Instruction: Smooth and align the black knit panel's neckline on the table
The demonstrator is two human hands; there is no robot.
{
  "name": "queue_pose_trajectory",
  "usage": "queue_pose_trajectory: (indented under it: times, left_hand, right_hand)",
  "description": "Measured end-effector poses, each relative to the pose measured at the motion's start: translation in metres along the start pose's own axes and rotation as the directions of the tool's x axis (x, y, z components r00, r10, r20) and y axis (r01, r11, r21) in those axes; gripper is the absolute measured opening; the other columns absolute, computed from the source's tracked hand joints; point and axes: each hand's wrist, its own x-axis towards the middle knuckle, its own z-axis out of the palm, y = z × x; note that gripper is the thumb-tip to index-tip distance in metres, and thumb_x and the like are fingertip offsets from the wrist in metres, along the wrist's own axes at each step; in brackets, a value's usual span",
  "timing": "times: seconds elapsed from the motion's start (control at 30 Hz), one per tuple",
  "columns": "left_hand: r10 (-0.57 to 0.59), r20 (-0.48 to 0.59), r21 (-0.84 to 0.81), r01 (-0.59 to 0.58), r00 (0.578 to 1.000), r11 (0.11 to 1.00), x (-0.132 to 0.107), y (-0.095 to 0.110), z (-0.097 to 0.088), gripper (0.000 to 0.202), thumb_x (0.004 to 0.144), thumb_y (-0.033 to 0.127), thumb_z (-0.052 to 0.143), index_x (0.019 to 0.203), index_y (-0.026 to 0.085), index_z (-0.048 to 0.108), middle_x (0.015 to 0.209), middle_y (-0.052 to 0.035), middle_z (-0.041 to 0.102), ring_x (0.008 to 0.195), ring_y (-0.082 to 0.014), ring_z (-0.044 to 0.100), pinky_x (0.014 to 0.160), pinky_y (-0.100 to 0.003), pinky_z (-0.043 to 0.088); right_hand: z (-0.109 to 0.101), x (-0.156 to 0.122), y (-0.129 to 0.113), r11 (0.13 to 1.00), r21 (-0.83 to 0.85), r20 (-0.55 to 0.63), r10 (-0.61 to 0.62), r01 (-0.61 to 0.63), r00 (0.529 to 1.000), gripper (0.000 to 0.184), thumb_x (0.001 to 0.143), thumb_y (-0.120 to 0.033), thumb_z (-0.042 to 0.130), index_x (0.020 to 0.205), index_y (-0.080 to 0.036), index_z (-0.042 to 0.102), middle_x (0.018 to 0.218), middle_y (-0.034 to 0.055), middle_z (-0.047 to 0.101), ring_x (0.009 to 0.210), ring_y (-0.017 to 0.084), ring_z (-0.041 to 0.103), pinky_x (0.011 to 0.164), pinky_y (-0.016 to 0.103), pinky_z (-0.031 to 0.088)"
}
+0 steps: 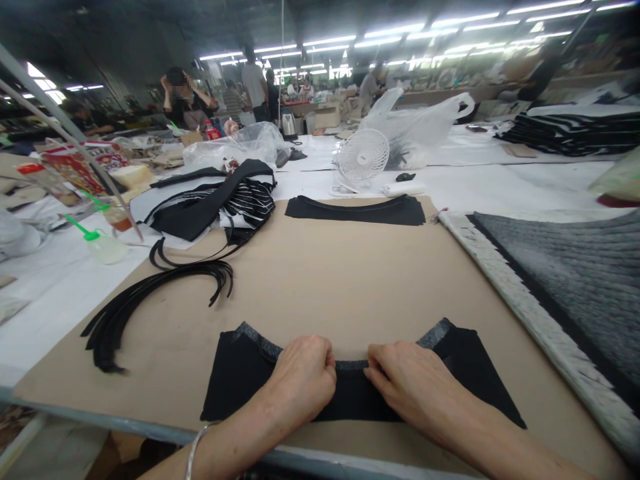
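A black fabric panel [240, 377] with a curved top edge lies flat on the brown board [320, 287] in front of me. Grey, fuzzy material shows along that curve. My left hand [306, 370] is closed on the curved edge, left of its middle, thumb and fingers pinched together. To the right, a short gap away, my right hand [400, 370] pinches the same edge. Both fingertips are partly hidden by the hands. Farther back on the board rests a similar black panel [355, 211], and at the left lies a bundle of curved black strips [150, 293].
Striped and black fabric pieces [215, 200] are heaped at the back left. Glue bottles with green tips [105, 247] stand beyond the board's left edge. A small white fan [364, 157] stands behind. Grey layered sheets [575, 267] lie at the right. Several people are in the background.
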Motion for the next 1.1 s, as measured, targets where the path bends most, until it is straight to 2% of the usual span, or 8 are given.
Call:
queue_pose_trajectory:
  times: [0.2,0.43,0.67,0.8,1.0,1.1]
  left_hand:
    - [-0.012,-0.02,0.091,0.014,1.0,0.996,-0.001,0.004,0.002,0.02,0.076,0.014,0.046,0.076,0.019,0.066,0.074,-0.0064,0.068,0.07,-0.0203,0.063,0.061,-0.027,0.04]
    - [-0.005,-0.018,0.206,0.009,1.0,0.978,-0.006,0.01,0.005,0.016,0.08,0.015,0.045,0.081,0.019,0.061,0.079,-0.0073,0.069,0.079,-0.0258,0.066,0.063,-0.031,0.04]
    - [-0.036,0.03,0.26,0.027,0.999,0.965,-0.011,0.015,0.007,0.016,0.085,0.014,0.043,0.095,0.017,0.055,0.086,-0.0084,0.069,0.084,-0.0248,0.066,0.067,-0.031,0.04]
    - [-0.055,0.001,0.262,0.052,0.999,0.964,-0.01,0.015,0.0,0.019,0.083,0.015,0.051,0.102,0.016,0.05,0.086,-0.0071,0.068,0.082,-0.0248,0.065,0.063,-0.03,0.037]
    - [-0.027,-0.022,0.255,0.032,0.999,0.966,-0.013,0.008,0.0,0.012,0.084,0.021,0.055,0.095,0.021,0.049,0.082,-0.0018,0.067,0.08,-0.024,0.064,0.059,-0.029,0.03]
    - [-0.025,-0.049,0.222,0.035,0.999,0.974,-0.016,0.001,0.004,0.008,0.084,0.021,0.055,0.089,0.023,0.048,0.08,0.0006,0.066,0.078,-0.0232,0.064,0.058,-0.029,0.028]
  right_hand:
    - [0.001,0.0,0.0,1.0,-0.011,0.007,-0.001,0.001,1.0,0.021,0.091,-0.02,0.05,0.078,-0.017,0.067,0.076,0.0101,0.069,0.075,0.025,0.067,0.058,0.028,0.039]
    - [0.006,-0.001,0.0,0.998,-0.066,-0.055,-0.028,0.025,0.998,0.017,0.089,-0.021,0.052,0.082,-0.017,0.067,0.075,0.009,0.069,0.074,0.028,0.068,0.057,0.03,0.041]
    - [0.009,-0.005,0.001,0.997,-0.077,-0.102,-0.035,0.027,0.994,0.016,0.089,-0.021,0.051,0.08,-0.016,0.063,0.071,0.0087,0.067,0.071,0.024,0.067,0.059,0.026,0.041]
    - [0.007,-0.006,0.0,0.995,-0.094,-0.099,-0.03,0.021,0.995,0.016,0.089,-0.022,0.052,0.079,-0.016,0.064,0.07,0.0086,0.067,0.069,0.025,0.068,0.056,0.027,0.041]
    - [0.006,-0.006,-0.001,0.995,-0.1,-0.078,-0.027,0.019,0.997,0.016,0.09,-0.022,0.053,0.08,-0.016,0.065,0.072,0.0094,0.068,0.069,0.026,0.068,0.054,0.027,0.04]
    - [0.008,-0.006,0.0,0.994,-0.103,-0.11,-0.038,0.027,0.993,0.015,0.09,-0.023,0.053,0.08,-0.016,0.063,0.071,0.0093,0.067,0.07,0.026,0.068,0.055,0.028,0.039]
